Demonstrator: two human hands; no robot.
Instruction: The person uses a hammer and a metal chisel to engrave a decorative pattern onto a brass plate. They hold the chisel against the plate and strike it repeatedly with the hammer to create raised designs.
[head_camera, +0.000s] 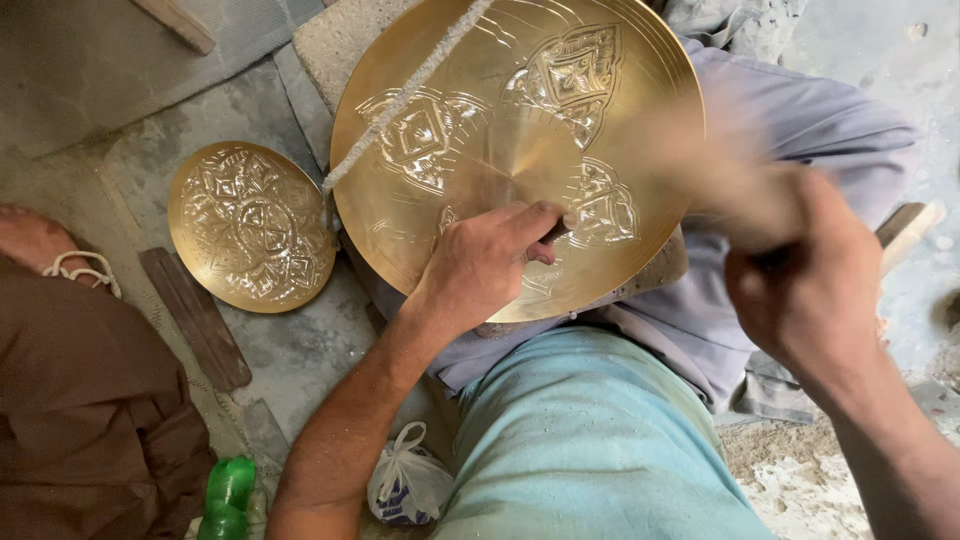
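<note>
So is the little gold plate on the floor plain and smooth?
No, the small brass plate on the floor is covered all over with raised patterns around a central medallion.

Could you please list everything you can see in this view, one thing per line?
Large brass plate: one, golden, partly engraved, on the lap.
Small brass plate: one, golden, fully engraved, on the floor at left.
Cord: one, off-white, across the large plate.
Wooden slat: one, dark, by the small plate.
Green bottle: one, bottom left.
Plastic bag: one, white, knotted, beside the bottle.
Punch: one, dark, mostly hidden.
Left hand: pinches the punch on the large plate.
Right hand: raised, blurred, gripping a handle.
</note>
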